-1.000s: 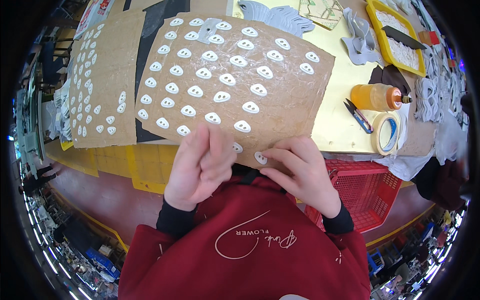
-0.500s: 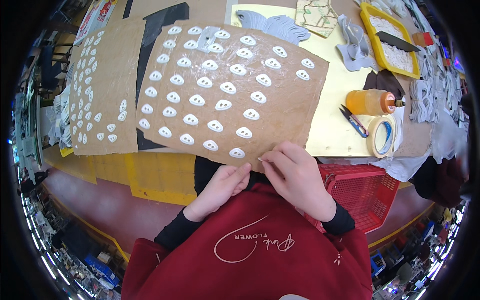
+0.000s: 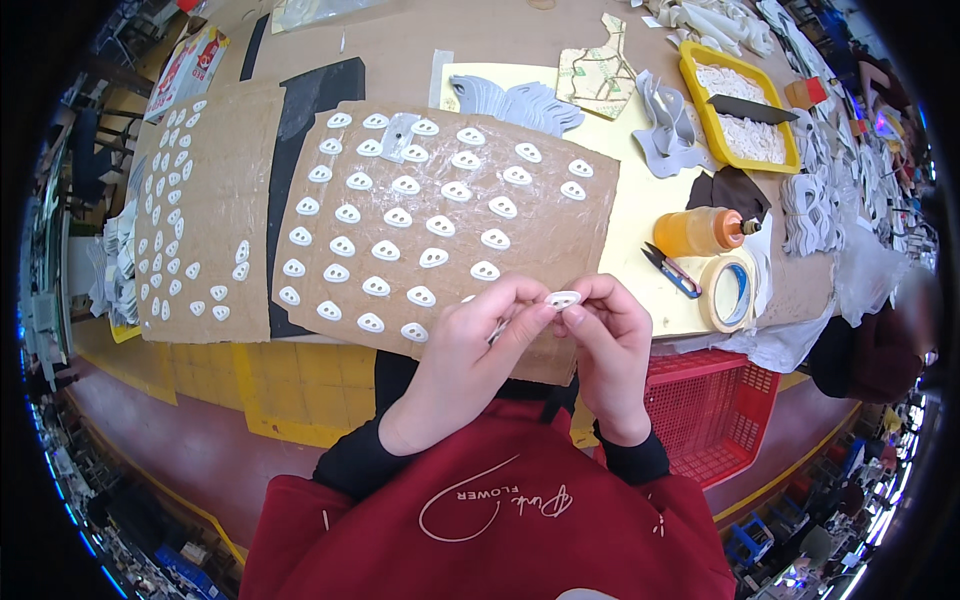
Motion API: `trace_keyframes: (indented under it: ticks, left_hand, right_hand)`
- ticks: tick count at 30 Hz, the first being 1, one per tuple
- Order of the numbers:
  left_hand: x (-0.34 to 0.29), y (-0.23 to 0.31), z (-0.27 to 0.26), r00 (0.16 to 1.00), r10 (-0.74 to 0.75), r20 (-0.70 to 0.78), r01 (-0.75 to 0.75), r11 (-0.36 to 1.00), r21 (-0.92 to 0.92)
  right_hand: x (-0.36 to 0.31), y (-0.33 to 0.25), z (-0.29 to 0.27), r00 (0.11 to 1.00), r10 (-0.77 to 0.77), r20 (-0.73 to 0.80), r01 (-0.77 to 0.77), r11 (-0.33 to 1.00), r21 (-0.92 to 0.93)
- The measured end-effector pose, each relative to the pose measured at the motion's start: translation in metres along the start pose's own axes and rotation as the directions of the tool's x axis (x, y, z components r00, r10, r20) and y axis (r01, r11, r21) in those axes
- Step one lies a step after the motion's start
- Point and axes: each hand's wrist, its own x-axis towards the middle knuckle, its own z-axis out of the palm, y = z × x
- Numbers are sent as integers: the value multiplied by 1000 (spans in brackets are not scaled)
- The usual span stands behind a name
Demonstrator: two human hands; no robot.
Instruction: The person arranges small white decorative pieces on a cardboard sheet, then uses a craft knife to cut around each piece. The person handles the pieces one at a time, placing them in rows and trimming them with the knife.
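In front of me, both hands meet over the near right part of a brown, glossy cardboard sheet (image 3: pixel 565 235). Between their fingertips is a small white rounded-triangular piece (image 3: pixel 563 299) with two dark holes. My left hand (image 3: pixel 475 345) pinches its left side, thumb against forefinger. The piece's right side is gripped by my right hand (image 3: pixel 612 345). Something else pale shows among the left fingers, too hidden to name. Rows of similar white pieces (image 3: pixel 397 217) lie spaced out on the sheet, and a clear tape patch (image 3: pixel 398 138) sits near its far edge.
Left lies a second cardboard sheet (image 3: pixel 215 150) with white pieces; a black strip (image 3: pixel 300 110) shows between. Rightward are an orange-filled bottle (image 3: pixel 690 233), thread snips (image 3: pixel 672 270), a tape roll (image 3: pixel 726 293) and a yellow tray (image 3: pixel 740 160). A red basket (image 3: pixel 710 415) stands below the table edge.
My hands have come together and moved up over the sheet from its near edge, where they were apart. The white piece now shows between both hands. The whole view has shifted slightly.
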Motion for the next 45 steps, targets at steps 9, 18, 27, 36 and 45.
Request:
trace_keyframes:
  ticks: [9,18,27,36,45]
  left_hand:
    - [9,0,-18,982,121,147,-176,872,456]
    - [4,-11,-14,982,-172,-76,172,985,-7]
    - [-3,3,-20,875,-440,202,431,520,-737]
    - [-2,-12,-6,904,-374,206,422,707,-567]
    - [-3,-29,-2,920,-330,213,392,770,-503]
  right_hand:
    - [19,-25,-14,952,-119,282,298,566,-768]
    - [43,-30,-25,972,-90,219,232,557,-797]
    - [88,-11,-39,958,-220,186,246,290,-925]
    - [86,-9,-31,902,-380,203,278,155,-948]
    - [34,-26,-16,931,-78,357,331,597,-731]
